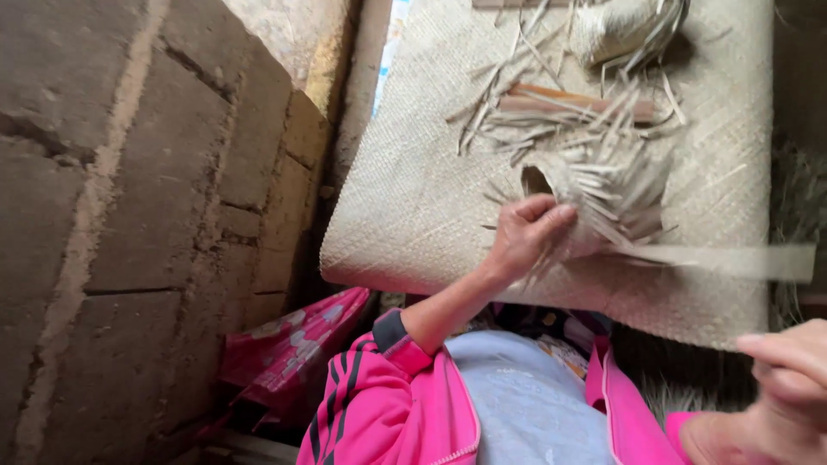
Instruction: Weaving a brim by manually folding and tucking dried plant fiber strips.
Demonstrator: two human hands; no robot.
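My left hand [527, 234] grips a small, part-woven straw basket [586, 185] that lies on a large woven mat [405, 198]. Loose strip ends fan out from the basket's rim. A long flat straw strip [732, 261] runs from the basket to the right, blurred. My right hand [788, 392] is at the lower right corner, fingers curled; whether it pinches the strip I cannot tell. Both arms wear pink sleeves with black stripes.
A second woven piece [624, 30] and a wooden stick [577, 102] lie among loose straw strips at the mat's far end. A rough brick wall [129, 215] fills the left side. A pink patterned cloth [293, 344] sits below the mat.
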